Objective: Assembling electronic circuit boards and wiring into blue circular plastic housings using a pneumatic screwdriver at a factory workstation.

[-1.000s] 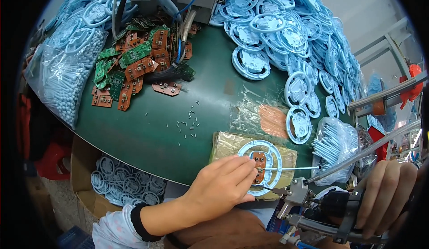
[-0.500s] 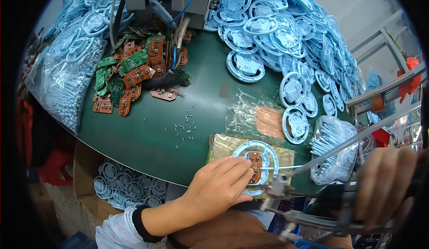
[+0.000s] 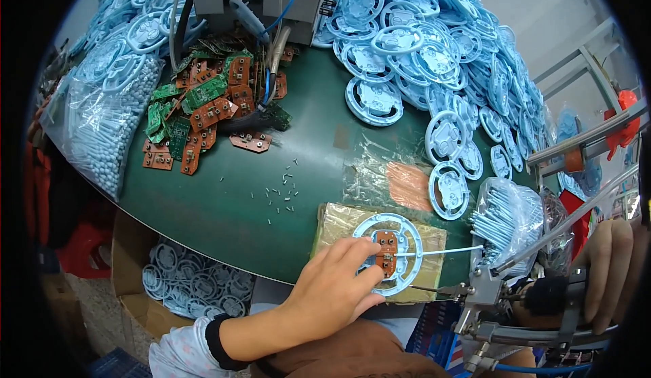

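Rested the left hand [image 3: 339,280] on the left and near-left part of a light blue toy wheel [image 3: 411,232], with fingers bent and partly spread over its edge and the left edge of a brown circuit board [image 3: 388,259] inside it. Held the thumb apart near the wheel's near side — could not make out any pinch, nor the force of the press. Had the right hand [image 3: 607,273] at the right edge, curled round a power screwdriver [image 3: 546,296], with fingers drawn in and partly lost in shadow. Pointed the thin bit [image 3: 427,288] left, just beside the wheel's near-right rim.

Had the wheel flat on a taped block [image 3: 336,225] at the near edge of the worktop [image 3: 203,208], with a pale stick [image 3: 447,250] running right from the board toward a bag of sticks [image 3: 505,222].

Risked, seemingly, a skid of the bit into bare fingers or across the board, through poor aim. Could also have tipped the board by snagging the jutting stick with the tool — or let the wheel turn through a light, one-sided press.
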The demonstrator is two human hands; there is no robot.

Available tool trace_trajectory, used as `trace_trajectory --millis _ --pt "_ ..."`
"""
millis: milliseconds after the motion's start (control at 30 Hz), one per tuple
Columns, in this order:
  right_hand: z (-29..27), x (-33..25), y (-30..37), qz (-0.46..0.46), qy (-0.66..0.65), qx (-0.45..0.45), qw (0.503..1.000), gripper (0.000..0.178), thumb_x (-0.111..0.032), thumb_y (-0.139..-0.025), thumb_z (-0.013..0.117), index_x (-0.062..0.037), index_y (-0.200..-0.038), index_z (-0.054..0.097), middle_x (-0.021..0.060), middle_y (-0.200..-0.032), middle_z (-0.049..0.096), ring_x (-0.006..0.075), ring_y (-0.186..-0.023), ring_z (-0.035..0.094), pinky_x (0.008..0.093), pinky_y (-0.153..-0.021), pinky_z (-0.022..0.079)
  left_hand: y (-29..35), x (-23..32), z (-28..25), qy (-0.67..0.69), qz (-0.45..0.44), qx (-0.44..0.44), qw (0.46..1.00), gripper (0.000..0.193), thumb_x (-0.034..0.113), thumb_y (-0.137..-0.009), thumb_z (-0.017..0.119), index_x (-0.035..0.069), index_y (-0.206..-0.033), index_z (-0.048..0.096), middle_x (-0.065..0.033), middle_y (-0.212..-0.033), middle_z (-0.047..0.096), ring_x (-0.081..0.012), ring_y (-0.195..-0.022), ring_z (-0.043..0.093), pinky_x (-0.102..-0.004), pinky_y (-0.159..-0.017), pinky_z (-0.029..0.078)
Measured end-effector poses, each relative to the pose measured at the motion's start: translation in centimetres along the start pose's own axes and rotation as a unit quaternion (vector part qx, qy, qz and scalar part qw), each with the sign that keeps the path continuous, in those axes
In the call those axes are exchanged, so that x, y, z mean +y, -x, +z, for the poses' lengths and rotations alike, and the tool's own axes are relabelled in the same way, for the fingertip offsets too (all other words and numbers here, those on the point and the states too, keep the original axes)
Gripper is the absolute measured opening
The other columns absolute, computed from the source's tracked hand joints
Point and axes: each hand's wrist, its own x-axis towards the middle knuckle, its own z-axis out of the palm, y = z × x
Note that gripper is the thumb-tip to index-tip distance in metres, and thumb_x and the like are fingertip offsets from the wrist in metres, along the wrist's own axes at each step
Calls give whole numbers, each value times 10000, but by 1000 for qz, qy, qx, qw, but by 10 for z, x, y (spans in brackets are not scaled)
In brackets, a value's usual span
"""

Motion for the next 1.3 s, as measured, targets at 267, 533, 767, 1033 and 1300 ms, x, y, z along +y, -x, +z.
trace_trajectory --millis 267,533,767,1033,1300 --pt "-19 23 15 18 -38 -37 998 272 -73 -896 669 -68 -1111 502 102 -731 624 209 -703 683 308 -665 608 -4 0 -4 -22 4 4 1000 562 287 -679 811 44 -1146 617 -88 -1191 579 -280 -1111 566 -378 -882 493" --pt "24 56 0 -70 -47 89 992 234 -44 -887 682 -3 -1064 535 79 -693 623 186 -688 711 283 -664 638 -4 -2 -7 -27 10 1 1000 565 302 -678 808 44 -1147 630 -76 -1162 603 -273 -1087 592 -374 -856 510" --pt "50 51 -7 -68 -124 206 968 552 -162 -984 515 -154 -1501 324 108 -808 592 215 -664 615 379 -584 541 -5 -6 -3 -35 28 -4 999 572 268 -681 798 28 -1160 596 -85 -1157 580 -253 -1127 555 -379 -921 454" --pt "-58 -36 -7 -15 -3 188 982 509 -296 -1028 360 40 -1409 332 156 -923 607 252 -743 623 419 -604 559 -18 26 7 -121 87 14 989 386 269 -683 806 88 -997 671 -90 -1211 565 -309 -1195 493 -575 -1059 299" --pt "-82 -4 17 -14 95 125 988 200 -196 -1030 443 -77 -878 493 22 -647 516 91 -549 594 230 -610 550 -53 42 59 -278 101 8 955 164 161 -755 601 12 -783 665 -196 -1221 556 -329 -1262 451 -618 -1126 211"
